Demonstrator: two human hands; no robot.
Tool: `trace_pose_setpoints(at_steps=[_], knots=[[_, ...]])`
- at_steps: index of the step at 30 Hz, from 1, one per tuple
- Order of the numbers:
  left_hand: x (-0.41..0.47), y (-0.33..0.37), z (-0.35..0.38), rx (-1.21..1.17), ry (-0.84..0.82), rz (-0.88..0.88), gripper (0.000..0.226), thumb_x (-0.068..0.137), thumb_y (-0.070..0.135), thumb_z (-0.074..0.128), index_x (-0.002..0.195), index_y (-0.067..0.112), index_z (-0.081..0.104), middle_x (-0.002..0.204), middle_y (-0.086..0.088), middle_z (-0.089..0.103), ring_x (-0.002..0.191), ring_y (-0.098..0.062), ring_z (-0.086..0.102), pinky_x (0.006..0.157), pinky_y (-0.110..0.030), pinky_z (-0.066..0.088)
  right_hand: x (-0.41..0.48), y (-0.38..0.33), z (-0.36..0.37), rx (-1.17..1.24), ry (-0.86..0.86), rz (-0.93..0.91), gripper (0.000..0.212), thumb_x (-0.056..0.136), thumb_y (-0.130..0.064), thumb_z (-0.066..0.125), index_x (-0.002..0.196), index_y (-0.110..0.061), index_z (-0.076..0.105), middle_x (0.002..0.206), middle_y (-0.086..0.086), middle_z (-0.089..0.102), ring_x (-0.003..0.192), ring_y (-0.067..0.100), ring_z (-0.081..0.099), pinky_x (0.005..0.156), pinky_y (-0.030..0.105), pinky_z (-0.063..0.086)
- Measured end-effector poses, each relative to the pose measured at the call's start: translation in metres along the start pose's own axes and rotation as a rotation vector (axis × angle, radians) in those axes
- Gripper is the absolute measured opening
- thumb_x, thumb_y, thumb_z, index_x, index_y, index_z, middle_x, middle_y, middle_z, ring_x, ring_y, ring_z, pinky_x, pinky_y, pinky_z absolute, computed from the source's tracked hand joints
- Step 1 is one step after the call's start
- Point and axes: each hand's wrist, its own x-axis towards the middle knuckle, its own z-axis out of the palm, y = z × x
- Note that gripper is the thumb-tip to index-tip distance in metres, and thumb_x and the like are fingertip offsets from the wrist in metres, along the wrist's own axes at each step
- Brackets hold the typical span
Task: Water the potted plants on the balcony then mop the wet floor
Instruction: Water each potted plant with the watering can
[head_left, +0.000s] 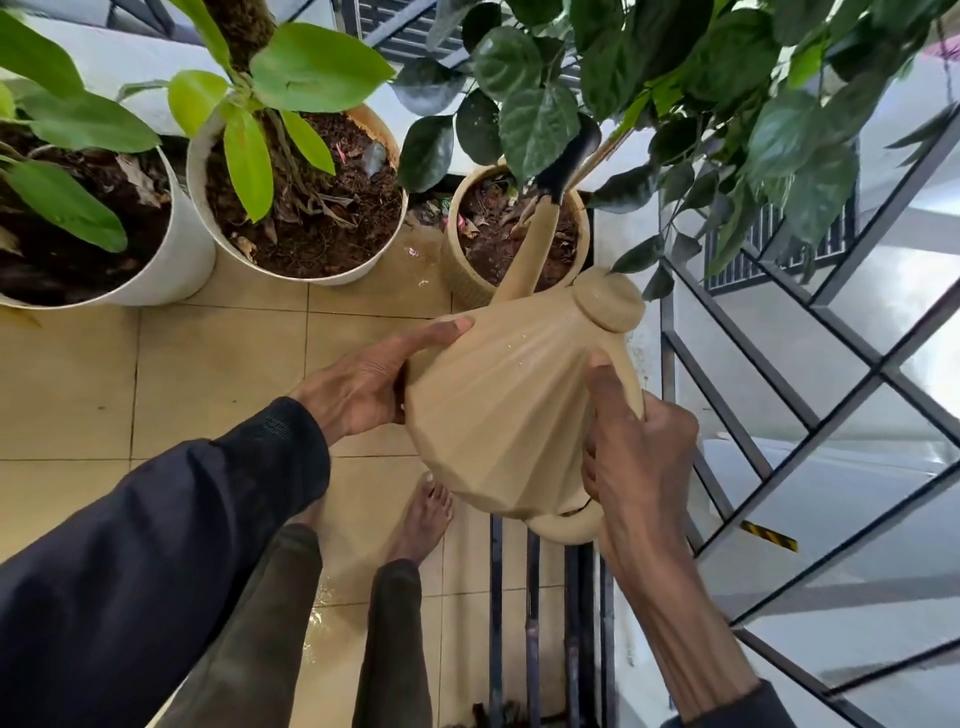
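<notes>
A beige faceted watering can is tilted forward, its spout with a black tip reaching over the soil of a small ribbed beige pot that holds a dark-leaved plant. My right hand grips the can's handle at its right side. My left hand supports the can's left side, thumb stretched along its wall. Two larger white pots with light green leafy plants stand to the left.
A black metal railing runs along the right and near edge of the balcony. The beige tiled floor shows wet patches near my bare feet and by the small pot. Leaves hang overhead.
</notes>
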Motion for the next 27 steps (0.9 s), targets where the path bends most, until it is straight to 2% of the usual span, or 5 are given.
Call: trace_pose_setpoints(at_steps=[4, 9, 17, 22, 27], knots=[[0.004, -0.003, -0.004, 0.01, 0.002, -0.002, 0.068, 0.066, 0.051, 0.089, 0.125, 0.026, 0.069, 0.12, -0.002, 0.073, 0.116, -0.025, 0.066, 0.104, -0.052, 0.049, -0.002, 0.011, 0.003, -0.002, 0.023, -0.026, 0.059, 0.082, -0.064, 0.074, 0.054, -0.023, 0.043, 0.051, -0.003, 0.041, 0.046, 0.017, 0.039, 0.051, 0.031, 0.036], [0.005, -0.01, -0.003, -0.044, -0.032, 0.02, 0.059, 0.075, 0.05, 0.082, 0.127, 0.026, 0.069, 0.123, -0.002, 0.072, 0.11, -0.02, 0.068, 0.097, -0.043, 0.054, -0.013, 0.018, 0.008, 0.031, -0.005, -0.111, 0.044, 0.1, -0.032, 0.07, 0.06, -0.021, 0.056, 0.042, -0.02, 0.049, 0.039, -0.001, 0.046, 0.042, 0.012, 0.037], [0.008, -0.014, 0.004, -0.051, 0.027, 0.105, 0.056, 0.076, 0.058, 0.08, 0.121, 0.025, 0.073, 0.12, -0.003, 0.073, 0.115, -0.025, 0.066, 0.106, -0.047, 0.05, -0.019, 0.032, 0.015, 0.034, 0.015, -0.175, 0.051, 0.1, -0.028, 0.072, 0.058, -0.012, 0.049, 0.04, -0.019, 0.043, 0.037, 0.0, 0.039, 0.041, 0.01, 0.033], [0.008, -0.017, 0.004, -0.02, 0.014, 0.121, 0.055, 0.079, 0.057, 0.077, 0.124, 0.027, 0.07, 0.121, -0.004, 0.073, 0.107, -0.023, 0.067, 0.104, -0.049, 0.05, -0.014, 0.044, 0.015, -0.002, 0.056, -0.21, 0.07, 0.095, -0.044, 0.073, 0.062, 0.01, 0.043, 0.049, -0.004, 0.035, 0.044, 0.011, 0.031, 0.042, 0.022, 0.03], [0.007, -0.017, 0.009, -0.016, 0.02, 0.118, 0.05, 0.08, 0.055, 0.077, 0.123, 0.03, 0.07, 0.12, -0.002, 0.073, 0.109, -0.022, 0.067, 0.105, -0.049, 0.05, -0.013, 0.05, 0.012, 0.017, 0.055, -0.229, 0.076, 0.092, -0.054, 0.074, 0.064, 0.011, 0.045, 0.048, -0.006, 0.036, 0.044, 0.008, 0.033, 0.041, 0.021, 0.031]])
